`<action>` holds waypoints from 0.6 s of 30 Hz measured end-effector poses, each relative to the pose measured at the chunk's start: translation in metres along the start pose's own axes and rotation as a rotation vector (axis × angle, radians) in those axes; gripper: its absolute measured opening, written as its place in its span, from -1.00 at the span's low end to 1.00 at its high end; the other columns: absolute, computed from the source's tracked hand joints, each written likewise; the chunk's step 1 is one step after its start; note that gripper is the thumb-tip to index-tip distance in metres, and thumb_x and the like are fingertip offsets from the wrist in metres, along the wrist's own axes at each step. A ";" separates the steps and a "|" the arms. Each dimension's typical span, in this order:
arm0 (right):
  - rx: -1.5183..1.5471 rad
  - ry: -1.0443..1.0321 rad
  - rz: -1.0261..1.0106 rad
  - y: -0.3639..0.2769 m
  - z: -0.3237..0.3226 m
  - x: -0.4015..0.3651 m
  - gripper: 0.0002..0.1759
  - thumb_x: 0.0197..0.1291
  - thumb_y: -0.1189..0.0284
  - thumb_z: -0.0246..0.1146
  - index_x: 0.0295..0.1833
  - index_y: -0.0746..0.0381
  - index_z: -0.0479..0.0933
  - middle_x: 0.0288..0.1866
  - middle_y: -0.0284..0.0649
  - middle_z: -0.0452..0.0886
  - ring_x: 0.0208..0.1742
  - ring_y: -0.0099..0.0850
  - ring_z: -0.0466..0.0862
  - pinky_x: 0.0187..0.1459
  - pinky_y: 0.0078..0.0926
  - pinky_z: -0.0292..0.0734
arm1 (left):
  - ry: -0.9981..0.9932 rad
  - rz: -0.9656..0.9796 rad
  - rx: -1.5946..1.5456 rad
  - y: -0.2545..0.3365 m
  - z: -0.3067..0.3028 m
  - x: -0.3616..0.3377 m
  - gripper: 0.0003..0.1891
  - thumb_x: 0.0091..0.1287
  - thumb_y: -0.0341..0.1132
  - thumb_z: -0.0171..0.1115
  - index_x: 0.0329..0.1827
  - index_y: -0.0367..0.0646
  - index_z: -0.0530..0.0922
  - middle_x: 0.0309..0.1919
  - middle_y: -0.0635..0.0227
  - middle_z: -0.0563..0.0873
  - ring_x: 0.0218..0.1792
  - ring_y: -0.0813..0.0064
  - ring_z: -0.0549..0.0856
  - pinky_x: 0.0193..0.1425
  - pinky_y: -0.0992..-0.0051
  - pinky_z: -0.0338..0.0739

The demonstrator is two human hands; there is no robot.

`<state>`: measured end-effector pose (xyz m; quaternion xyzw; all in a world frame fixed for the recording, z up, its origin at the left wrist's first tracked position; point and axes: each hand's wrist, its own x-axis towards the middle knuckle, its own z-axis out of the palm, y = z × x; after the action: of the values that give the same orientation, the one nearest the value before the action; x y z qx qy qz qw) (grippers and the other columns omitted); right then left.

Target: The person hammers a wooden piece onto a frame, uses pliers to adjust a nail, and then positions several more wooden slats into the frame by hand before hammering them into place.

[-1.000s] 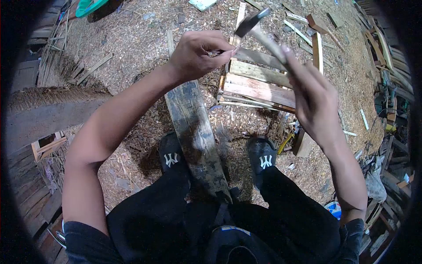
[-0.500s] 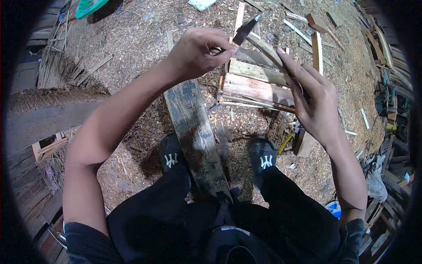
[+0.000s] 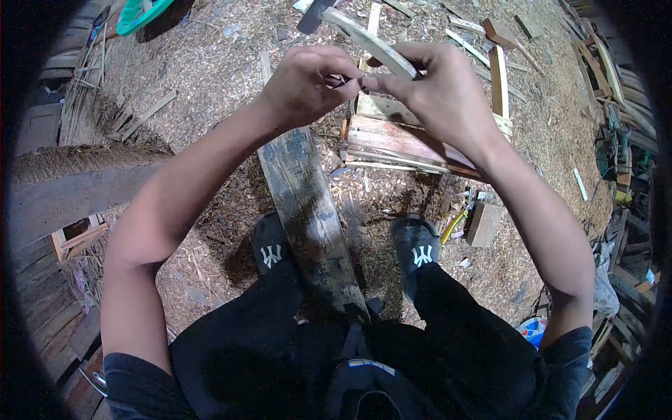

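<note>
My right hand (image 3: 448, 87) is closed round the wooden handle of a hammer (image 3: 374, 45), whose dark metal head points up and to the left. With thumb and forefinger pinched, my left hand (image 3: 311, 80) meets the right thumb tip. Whatever lies between those fingertips is too small to make out. Just below the hands, a slatted wooden crate (image 3: 399, 136) rests on the ground, partly hidden by my right hand and wrist.
A long worn plank (image 3: 301, 185) runs between my feet. Yellow-handled pliers (image 3: 453, 227) lie beside a wood block (image 3: 484, 225). Loose wood strips and shavings cover the ground. A green basin (image 3: 140, 15) is at the top left.
My right hand has moved left with the hammer, bringing its thumb against my left fingertips. The hammer head has swung up and left. My left hand has barely moved.
</note>
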<state>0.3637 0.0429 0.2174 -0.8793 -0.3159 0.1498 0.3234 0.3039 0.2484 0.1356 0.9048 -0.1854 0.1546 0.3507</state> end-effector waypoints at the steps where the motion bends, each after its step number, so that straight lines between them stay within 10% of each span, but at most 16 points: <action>1: 0.000 0.000 -0.001 0.002 0.003 0.002 -0.70 0.18 0.33 0.46 -0.02 0.24 0.78 -0.41 0.01 0.75 -0.32 -0.19 0.79 -0.12 -0.23 0.66 | 0.013 -0.013 -0.076 0.001 0.000 0.000 -0.95 0.25 -0.46 0.44 -0.26 -0.19 0.79 -0.31 0.27 0.83 -0.30 0.47 0.81 -0.23 0.45 0.73; 18: -0.133 -0.107 -0.157 0.003 0.009 0.023 -0.70 0.30 0.41 0.32 -0.06 0.48 0.69 -0.36 0.21 0.71 -0.23 0.01 0.80 -0.06 -0.08 0.67 | -0.006 -0.069 -0.198 -0.005 -0.002 -0.005 -0.89 0.31 -0.42 0.45 -0.17 -0.27 0.79 -0.18 0.15 0.82 -0.18 0.44 0.82 -0.09 0.48 0.76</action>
<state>0.3784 0.0603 0.2075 -0.8620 -0.4101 0.1496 0.2577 0.3010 0.2541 0.1321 0.8720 -0.1695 0.1207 0.4431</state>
